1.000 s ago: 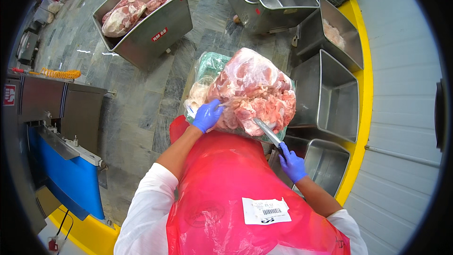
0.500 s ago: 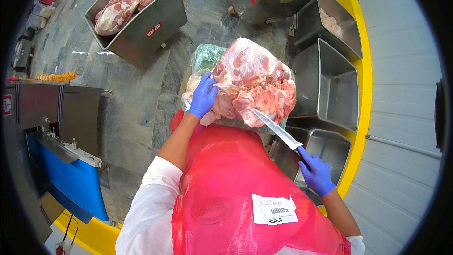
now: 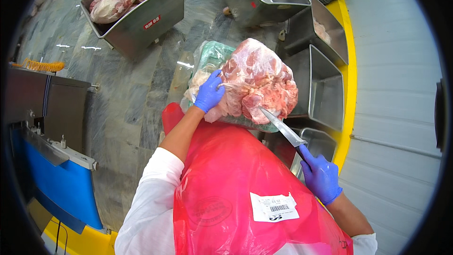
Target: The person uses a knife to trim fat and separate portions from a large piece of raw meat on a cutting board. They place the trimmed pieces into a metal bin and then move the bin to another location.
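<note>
A large piece of raw meat, pink with pale fat, lies in front of me on a surface covered with green and clear plastic. At its left edge my left hand, in a blue glove, is closed on a loose flap of the meat. My right hand, also gloved in blue, grips the dark handle of a long knife. The blade slants up to the left, its tip against the reddish lower part of the meat. Whether the tip is inside the flesh I cannot tell. Pale trimmings lie beside my left hand.
A steel bin with several meat pieces stands at the far left. More steel bins line the right side along a yellow kerb. A machine with a blue panel is at the left. A red apron covers my front.
My view has shifted slightly. The knife tip stays at the lower part of the meat, with the blade now a little steeper. My left hand still holds the flap.
</note>
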A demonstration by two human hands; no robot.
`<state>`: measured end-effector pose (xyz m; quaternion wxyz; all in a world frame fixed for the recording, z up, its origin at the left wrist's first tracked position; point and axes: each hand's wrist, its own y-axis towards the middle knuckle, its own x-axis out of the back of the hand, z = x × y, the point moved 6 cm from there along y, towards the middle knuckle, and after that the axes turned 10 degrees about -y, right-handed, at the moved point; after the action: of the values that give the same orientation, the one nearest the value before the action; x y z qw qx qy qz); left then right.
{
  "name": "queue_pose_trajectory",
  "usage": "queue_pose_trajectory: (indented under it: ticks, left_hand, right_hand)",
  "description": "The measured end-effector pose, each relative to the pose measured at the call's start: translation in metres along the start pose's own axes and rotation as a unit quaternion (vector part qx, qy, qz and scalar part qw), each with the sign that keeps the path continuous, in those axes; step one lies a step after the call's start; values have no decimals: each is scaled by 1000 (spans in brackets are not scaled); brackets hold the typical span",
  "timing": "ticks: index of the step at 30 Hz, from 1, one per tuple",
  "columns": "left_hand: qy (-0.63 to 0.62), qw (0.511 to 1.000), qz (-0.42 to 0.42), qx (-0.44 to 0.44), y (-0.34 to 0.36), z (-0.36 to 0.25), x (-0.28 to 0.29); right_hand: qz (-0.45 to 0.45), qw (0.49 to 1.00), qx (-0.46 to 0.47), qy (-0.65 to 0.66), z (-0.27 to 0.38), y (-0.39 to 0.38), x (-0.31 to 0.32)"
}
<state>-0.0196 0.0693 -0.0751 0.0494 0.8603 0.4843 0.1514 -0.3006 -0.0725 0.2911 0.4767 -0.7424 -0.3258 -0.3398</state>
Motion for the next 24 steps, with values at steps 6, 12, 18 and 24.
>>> queue_pose_trajectory:
  ticks: [6,12,18,24]
  left_hand:
    - [-53,996,48,46,1,0,1]
    - [-33,998,40,20,-1,2,2]
    - [-60,996,31,58,-6,-3,6]
    - [-51,998,17,25,-2,-4,4]
  right_hand:
    - [27,996,-5,-90,30,12,25]
    - [58,988,50,-134,52,45,53]
    - [87,982,93,-138,56,85,40]
    - [15,989,93,-114,-6,83,-44]
